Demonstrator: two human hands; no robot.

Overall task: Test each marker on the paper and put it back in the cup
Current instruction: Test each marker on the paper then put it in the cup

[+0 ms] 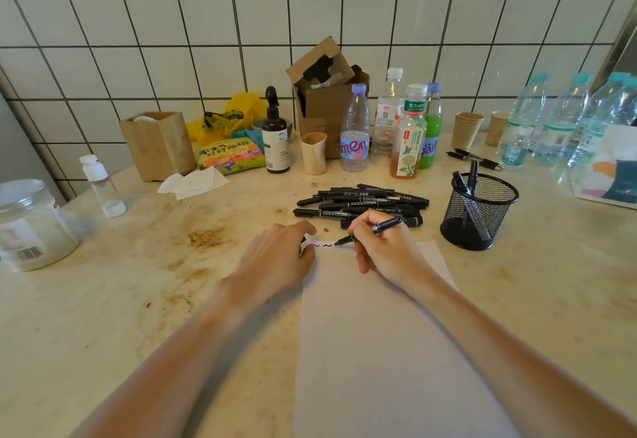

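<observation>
The right hand (pixel 382 248) is pinching a black marker (pixel 370 230) between thumb and curled fingers, its tip touching the far edge of the white paper (pixel 379 334), its tail slanting up and away to the right. Just left of the tip two short wavy marks (pixel 322 245) are sitting on the sheet. Left of those, the left hand (pixel 279 258) is lying knuckles-up on the paper's far left corner, fingers curled under; something dark is showing at its fingertips, but whether it is being held cannot be told.

Just beyond the gripping hand a pile of black markers (pixel 362 203) is lying on the counter (pixel 138 299), too overlapped to count; their white print is too small to read. To the right of the grip the black mesh cup (pixel 479 210) is standing upright, holding two markers.

Farther off, a clear bottle with a lilac cap (pixel 355 130) is showing the letters "anten". A tea bottle (pixel 408 134) beside it is carrying Chinese characters on a green band. Three paper cups (pixel 467 129) are standing along the back.
</observation>
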